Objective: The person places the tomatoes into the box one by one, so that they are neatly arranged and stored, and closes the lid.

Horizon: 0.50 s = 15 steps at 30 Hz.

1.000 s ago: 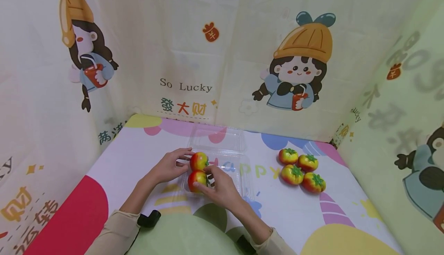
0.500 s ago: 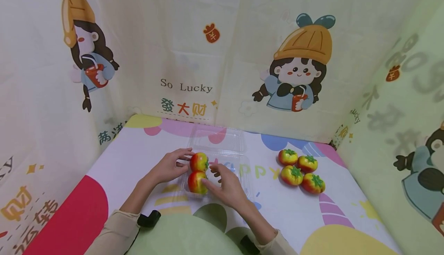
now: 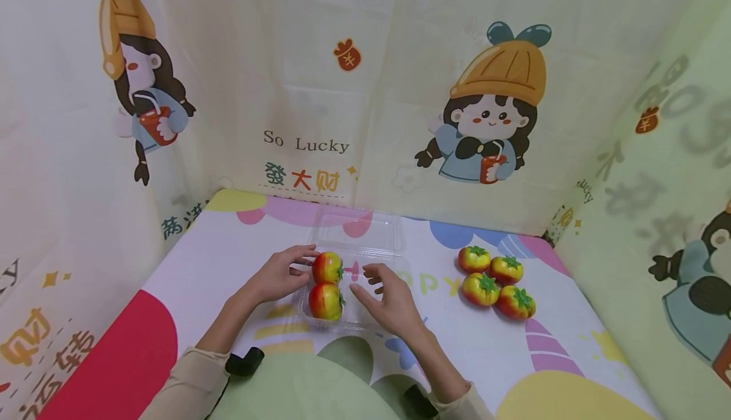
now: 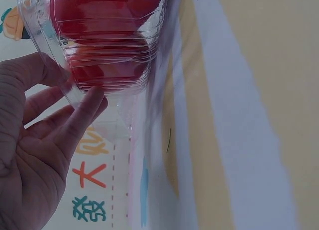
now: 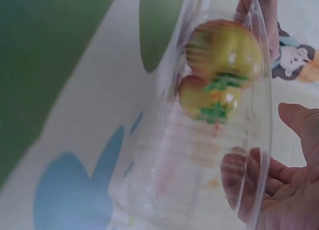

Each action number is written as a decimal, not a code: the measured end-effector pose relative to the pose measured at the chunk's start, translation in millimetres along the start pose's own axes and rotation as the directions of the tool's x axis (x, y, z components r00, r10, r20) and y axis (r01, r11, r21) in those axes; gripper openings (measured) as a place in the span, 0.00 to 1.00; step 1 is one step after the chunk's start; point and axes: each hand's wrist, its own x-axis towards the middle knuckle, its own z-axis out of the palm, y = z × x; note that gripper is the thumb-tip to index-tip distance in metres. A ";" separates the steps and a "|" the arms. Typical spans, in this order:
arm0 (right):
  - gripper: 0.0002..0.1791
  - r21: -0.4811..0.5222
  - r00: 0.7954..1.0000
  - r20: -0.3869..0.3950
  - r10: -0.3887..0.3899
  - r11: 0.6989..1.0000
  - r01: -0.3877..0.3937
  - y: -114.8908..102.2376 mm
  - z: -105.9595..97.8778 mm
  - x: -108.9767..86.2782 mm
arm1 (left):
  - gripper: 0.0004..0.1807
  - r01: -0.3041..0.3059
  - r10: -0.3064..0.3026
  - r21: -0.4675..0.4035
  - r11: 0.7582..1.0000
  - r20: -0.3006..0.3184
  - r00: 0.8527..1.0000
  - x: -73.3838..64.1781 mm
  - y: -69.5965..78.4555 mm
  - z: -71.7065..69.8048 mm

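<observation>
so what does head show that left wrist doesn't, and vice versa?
Only head: four loose fruits right of the clear box, plus the right hand.
Only left wrist: ridged outer wall of the box close up, and a thin dark mark on the table surface.
Both: left hand at the box, two boxed fruits, printed curtain.

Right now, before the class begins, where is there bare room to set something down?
The table is bare between the clear box and the four fruits, left of the left hand, and nearer the camera than those four. The box's right part is bare, but the right hand is there. Crowded: the box's left side, with two fruits and the left hand.
</observation>
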 end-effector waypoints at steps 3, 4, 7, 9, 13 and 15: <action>0.25 0.013 0.999 -0.036 0.001 1.000 -0.001 2.1 -5.5 -0.5 | 0.24 0.008 -0.008 0.004 1.000 0.002 1.000 0.0 -0.4 0.0; 0.24 0.015 0.999 -0.048 0.004 1.000 -0.003 2.9 -7.3 -0.7 | 0.25 0.010 -0.010 0.004 1.000 0.003 1.000 0.0 -0.6 0.1; 0.24 0.027 0.997 -0.080 0.015 1.000 -0.013 5.3 -12.6 -1.3 | 0.25 0.013 -0.013 0.003 1.000 0.005 1.000 0.2 -0.9 0.2; 0.24 0.039 0.995 -0.096 0.024 0.999 -0.021 6.6 -16.5 -1.7 | 0.24 0.013 -0.013 0.001 1.000 0.005 1.000 0.2 -1.1 0.1; 0.24 0.062 0.991 -0.121 0.064 0.997 -0.056 9.7 -24.3 -2.4 | 0.25 0.012 -0.012 0.004 1.000 0.004 1.000 0.2 -1.2 0.1; 0.24 0.067 0.988 -0.136 0.075 0.996 -0.067 11.7 -28.1 -2.8 | 0.25 0.012 -0.012 0.006 1.000 0.003 1.000 0.2 -1.1 0.2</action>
